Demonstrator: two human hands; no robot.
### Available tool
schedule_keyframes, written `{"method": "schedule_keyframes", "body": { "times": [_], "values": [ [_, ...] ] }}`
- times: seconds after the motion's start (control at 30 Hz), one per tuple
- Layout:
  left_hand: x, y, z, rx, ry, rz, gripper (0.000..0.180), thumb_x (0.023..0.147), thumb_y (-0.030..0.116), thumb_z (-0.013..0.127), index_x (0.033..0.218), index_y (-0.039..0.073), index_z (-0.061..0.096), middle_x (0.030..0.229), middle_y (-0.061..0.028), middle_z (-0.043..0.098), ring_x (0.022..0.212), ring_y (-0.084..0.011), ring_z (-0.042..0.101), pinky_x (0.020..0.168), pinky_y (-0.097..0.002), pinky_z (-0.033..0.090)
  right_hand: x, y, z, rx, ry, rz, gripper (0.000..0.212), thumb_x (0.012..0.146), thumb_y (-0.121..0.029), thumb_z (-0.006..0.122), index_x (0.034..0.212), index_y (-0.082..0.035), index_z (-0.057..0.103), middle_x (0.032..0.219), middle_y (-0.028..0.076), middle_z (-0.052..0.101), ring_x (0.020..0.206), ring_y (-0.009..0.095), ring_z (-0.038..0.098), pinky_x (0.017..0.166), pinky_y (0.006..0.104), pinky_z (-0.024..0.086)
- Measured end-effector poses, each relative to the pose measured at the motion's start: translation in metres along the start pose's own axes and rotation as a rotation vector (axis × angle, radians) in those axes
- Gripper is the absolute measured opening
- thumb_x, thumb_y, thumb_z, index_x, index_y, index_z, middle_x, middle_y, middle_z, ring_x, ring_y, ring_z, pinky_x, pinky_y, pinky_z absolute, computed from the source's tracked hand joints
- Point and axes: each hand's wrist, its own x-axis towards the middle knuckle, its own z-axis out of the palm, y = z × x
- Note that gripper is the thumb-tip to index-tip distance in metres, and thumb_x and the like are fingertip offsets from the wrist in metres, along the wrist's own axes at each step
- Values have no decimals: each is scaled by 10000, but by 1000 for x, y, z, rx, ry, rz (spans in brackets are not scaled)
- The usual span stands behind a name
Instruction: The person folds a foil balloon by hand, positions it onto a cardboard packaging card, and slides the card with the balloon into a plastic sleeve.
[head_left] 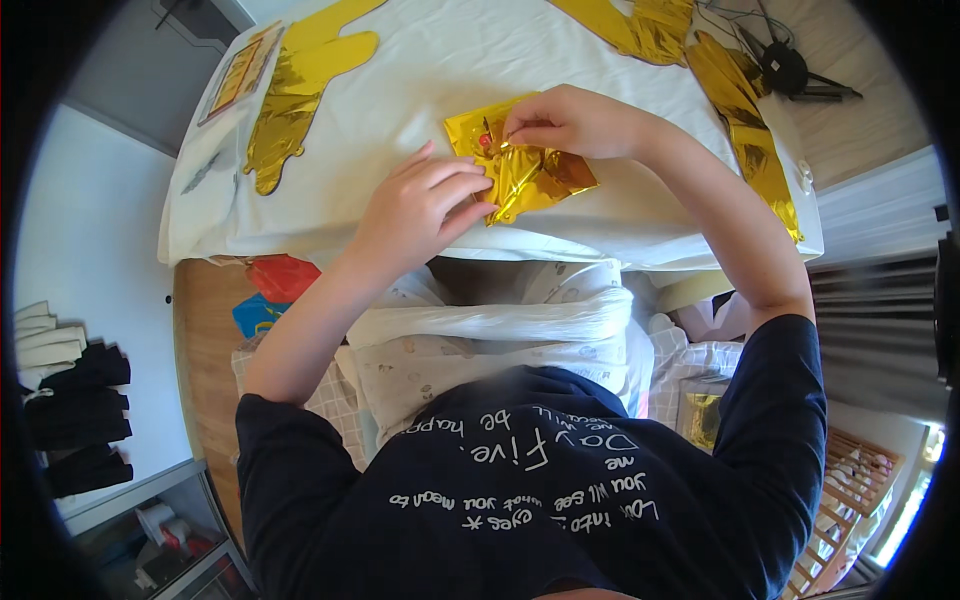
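A crumpled, partly folded gold foil balloon [525, 185] lies near the front edge of the white-covered table. At its upper part, my right hand [570, 122] is closed in a pinch on the foil. A small red spot [486, 140] shows beside those fingertips; what it is I cannot make out. From the left, my left hand [425, 205] reaches the foil's left edge, its fingers stretched and apart, the tips touching or just over the foil.
Flat gold foil balloons [300, 90] lie at the table's left, with more [640, 30] at the back and right. A black stand-like object [785, 68] with thin legs sits back right. Red [283, 277] and blue bags [258, 314] lie below the table's left front.
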Motion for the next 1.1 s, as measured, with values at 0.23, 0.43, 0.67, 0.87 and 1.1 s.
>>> {"method": "schedule_keyframes", "body": {
  "times": [0.23, 0.43, 0.67, 0.87, 1.1],
  "values": [
    [-6, 2, 5, -15, 36, -31, 278, 835, 253, 824, 1042, 104, 714, 1041, -51, 727, 993, -248, 710, 1010, -477, 526, 5, -5, 3, -108, 30, -54, 173, 991, -145, 621, 1097, -19, 676, 969, 99, 702, 900, 188, 641, 866, 321, 510],
    [-7, 8, 2, -86, 18, -94, 383, 827, 269, 830, 1144, 105, 692, 1144, -76, 724, 1114, -281, 681, 989, -434, 516, 9, -3, 4, -85, 19, -23, 167, 984, -139, 620, 1090, -20, 672, 970, 99, 701, 901, 193, 646, 850, 327, 518],
    [-7, 6, 0, 11, -4, -6, 529, 805, 346, 828, 1262, 132, 669, 1277, -58, 672, 1124, -277, 662, 1000, -432, 509, 11, -8, 3, -58, 17, 22, 136, 978, -152, 619, 1044, -38, 656, 931, 84, 695, 848, 176, 637, 775, 320, 518],
    [-3, 10, 3, 157, -107, 133, 635, 811, 366, 794, 1370, 126, 612, 1436, -48, 587, 1326, -218, 557, 1112, -441, 446, 13, -13, 1, -93, -10, 35, 126, 977, -160, 618, 1040, -53, 644, 893, 77, 689, 806, 170, 633, 720, 321, 517],
    [0, 6, 17, 149, -194, 152, 601, 890, 298, 736, 1430, 98, 564, 1471, -58, 576, 1365, -217, 542, 1125, -425, 449, 8, -19, 3, -55, 42, 65, 139, 962, -156, 662, 1050, -49, 648, 902, 64, 694, 802, 134, 627, 705, 293, 515]
  ]
}}
